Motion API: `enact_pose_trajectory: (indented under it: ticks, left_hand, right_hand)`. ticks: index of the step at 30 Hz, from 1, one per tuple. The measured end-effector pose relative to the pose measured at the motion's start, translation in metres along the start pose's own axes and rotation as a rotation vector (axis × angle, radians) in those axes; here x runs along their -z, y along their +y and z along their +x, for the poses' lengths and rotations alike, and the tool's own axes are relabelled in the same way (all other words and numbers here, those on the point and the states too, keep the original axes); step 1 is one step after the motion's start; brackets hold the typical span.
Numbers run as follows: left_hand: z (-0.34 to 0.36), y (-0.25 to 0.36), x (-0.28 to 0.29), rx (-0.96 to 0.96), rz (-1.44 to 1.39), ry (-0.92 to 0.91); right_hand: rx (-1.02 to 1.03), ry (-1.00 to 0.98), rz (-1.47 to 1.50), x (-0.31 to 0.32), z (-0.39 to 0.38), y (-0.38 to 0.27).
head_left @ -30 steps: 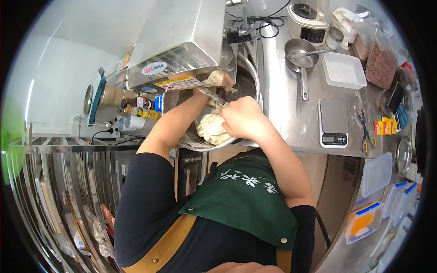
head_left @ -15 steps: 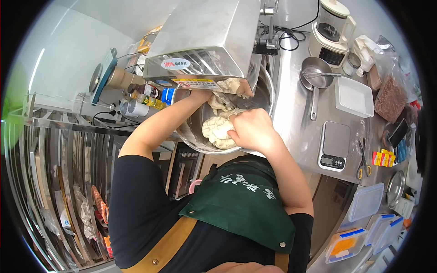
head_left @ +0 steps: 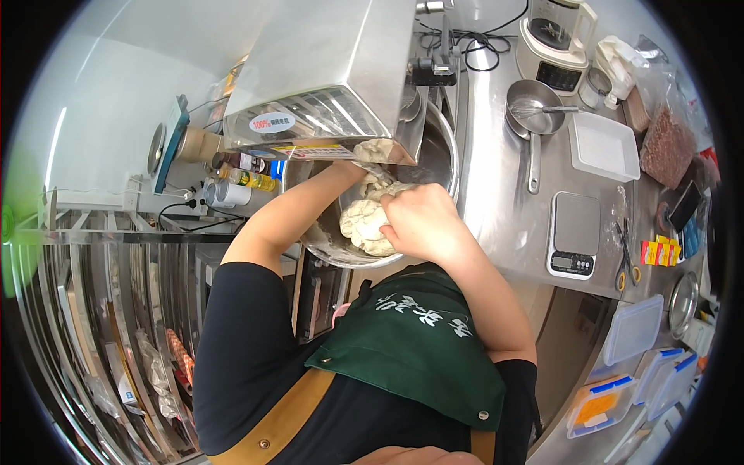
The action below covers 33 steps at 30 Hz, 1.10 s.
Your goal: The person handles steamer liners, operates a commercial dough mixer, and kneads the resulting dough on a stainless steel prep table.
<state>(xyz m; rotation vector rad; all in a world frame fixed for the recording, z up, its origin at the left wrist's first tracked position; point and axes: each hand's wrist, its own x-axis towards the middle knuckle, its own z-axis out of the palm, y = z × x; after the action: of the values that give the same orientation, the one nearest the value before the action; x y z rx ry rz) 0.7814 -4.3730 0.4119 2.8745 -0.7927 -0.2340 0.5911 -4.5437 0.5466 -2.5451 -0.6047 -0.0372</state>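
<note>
A steel bowl (head_left: pixel 324 244) sits under a boxy steel mixer (head_left: pixel 310 70), holding a lumpy mass of pale dough (head_left: pixel 364 221). More dough clings around the mixer's attachment (head_left: pixel 378 180). My left hand (head_left: pixel 349 172) reaches in at the left beneath the housing, by that attachment, with its fingers hidden. My right hand (head_left: pixel 420 218) is closed on the dough at the front right of the bowl, fingers curled into it. Part of the dough under that hand is out of sight.
The steel counter (head_left: pixel 492 232) carries a saucepan with a whisk (head_left: pixel 535 108), white tub (head_left: pixel 603 147), kitchen scale (head_left: pixel 573 232), scissors (head_left: pixel 628 263) and blender (head_left: pixel 554 54). Lidded containers (head_left: pixel 601 403) are at lower right. Bottles (head_left: pixel 244 174) stand left of the mixer, beside slatted steel racks (head_left: pixel 116 333).
The camera's view has shifted a little between frames. Both hands stay in the bowl at the dough, with the right hand slightly lower on it than a second ago.
</note>
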Motion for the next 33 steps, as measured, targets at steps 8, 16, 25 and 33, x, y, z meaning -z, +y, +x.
enact_pose_trajectory:
  ticks: [8,16,25,33]
  left_hand:
    - [-0.003,-0.006,0.003,0.023,0.02,-0.03]
    - [0.008,-0.008,0.019,-0.029,0.053,-0.092]
    - [-0.016,-0.011,0.04,-0.118,0.162,-0.079]
    - [-0.105,0.035,0.142,-0.099,0.201,-0.019]
  right_hand:
    - [0.001,0.012,0.023,0.0,-0.001,0.002]
    - [0.029,0.0,0.013,0.0,0.001,0.001]
    - [0.023,0.049,0.009,0.0,-0.001,-0.001]
    - [0.014,0.004,-0.066,0.003,0.0,-0.005]
